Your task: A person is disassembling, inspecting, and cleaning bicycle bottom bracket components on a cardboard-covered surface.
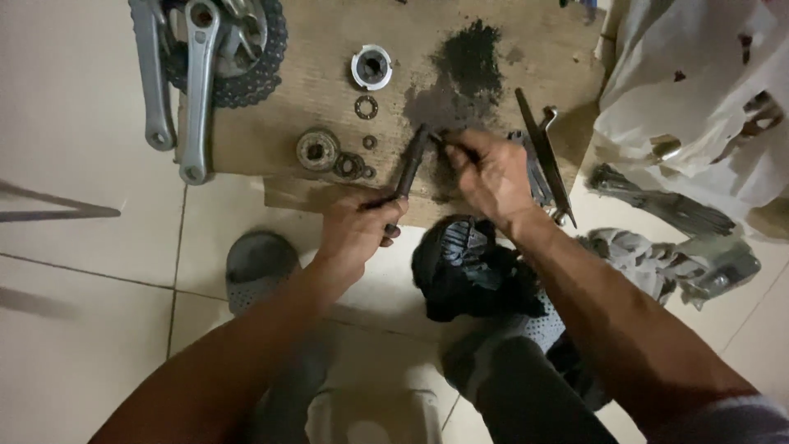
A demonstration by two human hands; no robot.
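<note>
My left hand grips the lower end of a dark greasy metal axle, which slants up over a brown cardboard sheet. My right hand is closed on a small dark tool or brush, whose tip touches the upper end of the axle. A black grease smear stains the cardboard just above both hands.
On the cardboard lie silver crank arms with a chainring, a white-rimmed cup, bearing rings and a round cup part. Flat wrenches lie at right. A black rag, grey sandals and white plastic bags surround me.
</note>
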